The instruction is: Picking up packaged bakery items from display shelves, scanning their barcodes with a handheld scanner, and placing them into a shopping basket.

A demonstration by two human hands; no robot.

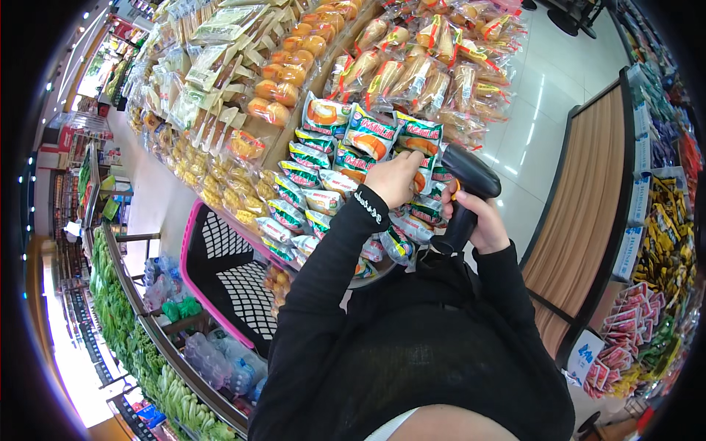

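Observation:
My right hand [485, 218] is wrapped around the grip of a black handheld barcode scanner [469, 173] with an orange trigger. The scanner's head is tilted over the right side of a pile of packaged bread. My left hand [392, 177] pinches the edge of a green-and-white bread packet [423, 175], its fingers curled and partly hiding it. Just beyond that hand sit more bread packets [370, 135] with printed writing and bread pictures. Rows of smaller green-and-white packets [300, 173] stretch to the left of my left wrist.
Bagged bread rolls [408, 77] are heaped beyond, with bagged round buns [278, 93] along a wooden divider. A pink-rimmed black shopping basket [237, 286] stands at the left. Leafy vegetables [132, 325] line a rack farther left. A wood-panelled shelf unit [579, 209] flanks the tiled floor [538, 110].

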